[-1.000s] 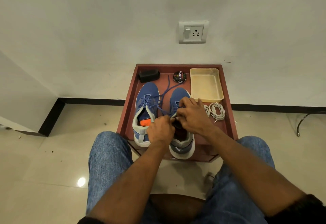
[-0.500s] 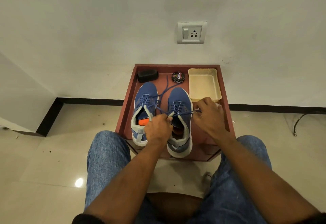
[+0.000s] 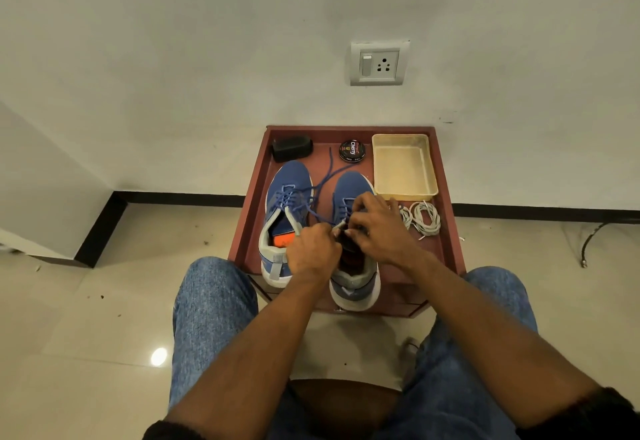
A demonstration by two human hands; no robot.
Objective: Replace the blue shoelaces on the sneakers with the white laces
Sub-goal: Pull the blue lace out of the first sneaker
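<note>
Basically, one view only, from the head camera. Both sneakers sit side by side, toes to the wall, on the red-brown tabletop (image 3: 446,232). The left sneaker (image 3: 287,197) is still fully laced in blue. The right sneaker (image 3: 353,277) is the one being worked.

The left hand (image 3: 313,252) is curled at the tongue edge of the right sneaker, grip apparently closed on the blue lace (image 3: 323,178) near the top eyelets; the exact contact is hidden behind the knuckles. The right hand (image 3: 379,228) sits over the eyelet rows, its fingertips pressed together, looks like a pinch on a lace crossing. I can't confirm which strand.

Loose blue lace ends trail forward between the two toes toward the polish tin (image 3: 352,151). The white laces (image 3: 420,218) lie coiled just beside the right hand, below the cream tray (image 3: 431,176), untouched.

Handling, my read:
- The lace is light, limp cord with no stiffness, so pulling works and pushing does not.
- Grip a crossing close to the eyelet and draw it out row by row.
- Mesh upper is soft, so the left hand needs to pin the shoe or it will slide.
- Stiff tips are the place to hold when threading the white ones.
- Snag risk: the trailing ends cross the other shoe's lacing.
</note>
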